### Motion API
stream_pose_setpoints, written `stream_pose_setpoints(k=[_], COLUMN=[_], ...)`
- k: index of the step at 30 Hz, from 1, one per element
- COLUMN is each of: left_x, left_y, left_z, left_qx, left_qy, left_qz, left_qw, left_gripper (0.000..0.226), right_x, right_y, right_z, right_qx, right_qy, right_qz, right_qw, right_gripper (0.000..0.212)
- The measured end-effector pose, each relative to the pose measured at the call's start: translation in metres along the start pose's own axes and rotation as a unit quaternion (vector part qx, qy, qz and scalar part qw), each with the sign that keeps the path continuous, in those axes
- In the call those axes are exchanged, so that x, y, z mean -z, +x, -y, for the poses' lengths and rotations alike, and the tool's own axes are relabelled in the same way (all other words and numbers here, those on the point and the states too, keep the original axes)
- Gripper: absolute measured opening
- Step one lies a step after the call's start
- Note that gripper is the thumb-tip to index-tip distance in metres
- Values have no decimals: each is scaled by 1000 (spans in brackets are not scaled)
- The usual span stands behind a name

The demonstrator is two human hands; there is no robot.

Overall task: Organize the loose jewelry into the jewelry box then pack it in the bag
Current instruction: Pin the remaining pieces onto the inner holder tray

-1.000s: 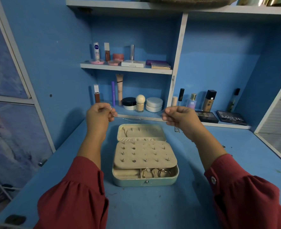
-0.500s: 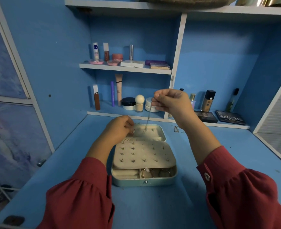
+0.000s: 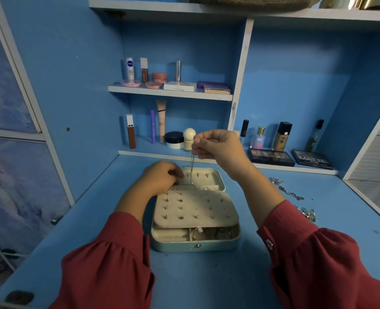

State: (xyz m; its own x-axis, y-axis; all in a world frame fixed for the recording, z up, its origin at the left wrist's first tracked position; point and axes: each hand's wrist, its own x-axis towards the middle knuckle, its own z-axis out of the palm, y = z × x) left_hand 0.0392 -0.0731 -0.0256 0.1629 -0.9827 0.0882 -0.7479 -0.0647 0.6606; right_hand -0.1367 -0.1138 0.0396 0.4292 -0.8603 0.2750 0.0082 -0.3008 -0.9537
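From the head camera I see the box point(image 3: 195, 219) lying open on the blue desk point(image 3: 207, 282), and I place everything else against it. Its lid point(image 3: 204, 178) lies flat behind it, toward the shelves. A cream panel point(image 3: 195, 208) studded with small earrings covers most of the box; in front of the panel an open compartment shows rings point(image 3: 220, 233) on the right and padded rolls on the left.

My right hand point(image 3: 218, 146) is raised above the back edge of the box, fingers curled, pinching the top of a thin chain point(image 3: 192, 168). The chain hangs straight down from the fingertips to the lid, where its lower end meets the cream lining. My left hand point(image 3: 162, 178) sits low at the back left corner of the box, fingers curled down onto the lid next to the chain's lower end; I cannot tell whether it actually pinches the chain or anything else.

Right of the box, well apart from it, loose jewelry point(image 3: 285, 189) lies on the desk: a silver chain-like piece, and nearer me a small cluster beside my right sleeve point(image 3: 318, 264).

Behind the box, past the lid, a low shelf holds cosmetics point(image 3: 175, 139), including tubes, jars and bottles, with two dark palettes point(image 3: 291, 158) off to the right. Another shelf above carries more small containers.
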Motion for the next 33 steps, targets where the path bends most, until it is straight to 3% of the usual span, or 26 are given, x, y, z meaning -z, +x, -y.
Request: stream_pose_setpoints(k=[4,11,16,20,25,33], left_x=[-1,-2,7,10,7,4], left_y=[-2,0,-7,-12,-9,-6], left_z=[-1,-4,-11,-15,-13,-11], left_qx=[7,22,-19,-32,-13,-6], left_qy=[-65,-81,-232,-349,-340,-342], left_qz=[15,37,-19,-86,-124,-115], left_qw=[998,996,972,932,932,933], left_gripper=[30,22,27,14,13,21], right_x=[-6,-10,-16,-19,-21,-24], right_y=[0,2,6,9,15,19], right_z=[-2,-6,-11,-17,-26,-33], right_qx=[2,-7,-17,-21,-33,-71], right_qy=[-15,-24,-43,-59,-98,-82], right_qz=[6,10,27,32,42,69], right_qw=[1000,1000,999,997,994,992], right_gripper=[10,8,12,7,8,9])
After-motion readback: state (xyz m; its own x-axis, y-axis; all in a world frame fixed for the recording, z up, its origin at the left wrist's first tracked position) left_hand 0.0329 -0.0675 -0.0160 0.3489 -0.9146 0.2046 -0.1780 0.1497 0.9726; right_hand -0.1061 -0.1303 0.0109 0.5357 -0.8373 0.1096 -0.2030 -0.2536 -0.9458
